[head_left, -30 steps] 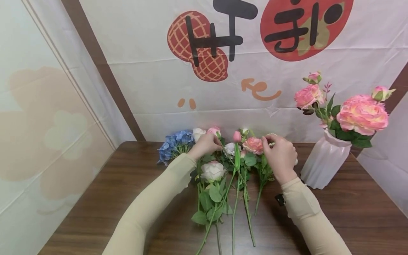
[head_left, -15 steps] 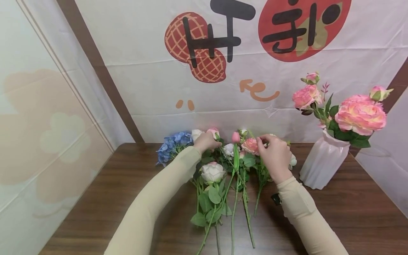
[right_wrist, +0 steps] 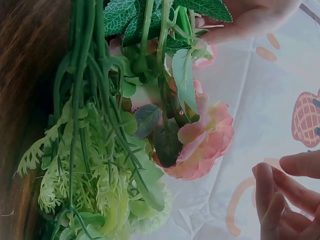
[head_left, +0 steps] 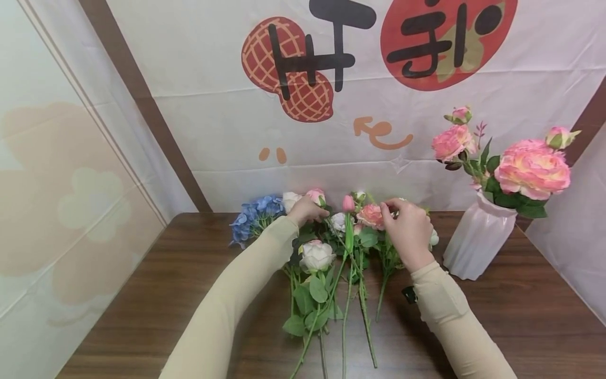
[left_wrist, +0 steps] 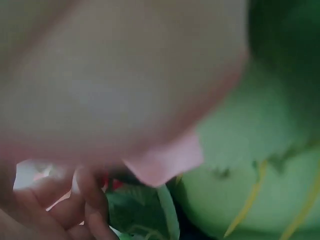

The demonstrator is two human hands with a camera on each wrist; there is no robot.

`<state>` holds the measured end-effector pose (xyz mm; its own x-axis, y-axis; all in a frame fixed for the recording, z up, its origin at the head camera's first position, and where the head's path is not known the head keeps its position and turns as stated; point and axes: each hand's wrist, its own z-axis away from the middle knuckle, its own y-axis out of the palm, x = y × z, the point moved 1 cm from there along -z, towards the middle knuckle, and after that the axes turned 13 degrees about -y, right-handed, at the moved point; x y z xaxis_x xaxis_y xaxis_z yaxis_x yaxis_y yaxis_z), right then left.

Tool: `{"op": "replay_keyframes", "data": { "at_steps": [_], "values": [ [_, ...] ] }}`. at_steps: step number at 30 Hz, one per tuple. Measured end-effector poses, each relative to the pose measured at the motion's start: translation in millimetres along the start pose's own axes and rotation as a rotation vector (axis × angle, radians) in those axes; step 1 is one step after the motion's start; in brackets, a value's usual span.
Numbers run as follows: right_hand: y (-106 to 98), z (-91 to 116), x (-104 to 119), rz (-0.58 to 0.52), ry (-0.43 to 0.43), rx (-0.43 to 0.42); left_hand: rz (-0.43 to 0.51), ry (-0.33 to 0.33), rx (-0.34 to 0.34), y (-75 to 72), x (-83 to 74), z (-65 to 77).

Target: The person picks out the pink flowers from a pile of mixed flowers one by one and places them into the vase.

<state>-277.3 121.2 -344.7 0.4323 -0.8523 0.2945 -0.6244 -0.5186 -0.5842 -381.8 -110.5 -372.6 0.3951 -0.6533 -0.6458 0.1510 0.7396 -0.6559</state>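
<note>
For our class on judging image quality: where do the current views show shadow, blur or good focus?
Head view: soft light, with a dark shadow on the table beside the right sleeve; left wrist view: a pink-edged pale shape, badly out of focus, filling the upper left; right wrist view: the coral flower in fairly good focus.

Both arms (head_left: 239, 287) extended fwd twd table's (head_left: 156, 295) far edge. L hand (head_left: 306, 211): fingertips partly hidden. R hand (head_left: 408, 229): above table, fingers loosely bent, thumb/index tips apart.
</note>
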Motion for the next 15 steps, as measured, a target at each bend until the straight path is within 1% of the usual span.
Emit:
{"op": "replay_keyframes", "data": {
  "at_steps": [2, 4, 6, 7, 11, 13, 15],
  "values": [
    [-0.8, 0.1, 0.1, -0.001, 0.004, 0.001, 0.085, 0.011, 0.027, 1.7, 1.6, -0.9],
    [-1.7, 0.1, 0.4, -0.002, 0.008, 0.003, 0.153, 0.024, 0.040, 3.9, 2.6, -1.4],
    [-2.1, 0.1, 0.1, -0.003, 0.010, 0.002, 0.206, 0.033, 0.036, 7.2, 2.9, -1.3],
    [-2.3, 0.3, -0.2, -0.002, 0.010, 0.001, 0.220, 0.026, 0.024, 9.4, 2.3, -1.9],
    [-2.5, 0.8, -1.5, -0.006, 0.012, -0.003, 0.196, -0.013, -0.058, 15.4, -0.9, -2.7],
    [-2.6, 0.8, -2.1, -0.008, 0.016, -0.002, 0.182, -0.020, -0.081, 16.2, -1.9, -1.7],
    [-2.8, 0.3, -2.9, -0.005, 0.023, 0.003, 0.196, -0.020, -0.083, 15.9, -3.0, -0.3]
  ]
}}
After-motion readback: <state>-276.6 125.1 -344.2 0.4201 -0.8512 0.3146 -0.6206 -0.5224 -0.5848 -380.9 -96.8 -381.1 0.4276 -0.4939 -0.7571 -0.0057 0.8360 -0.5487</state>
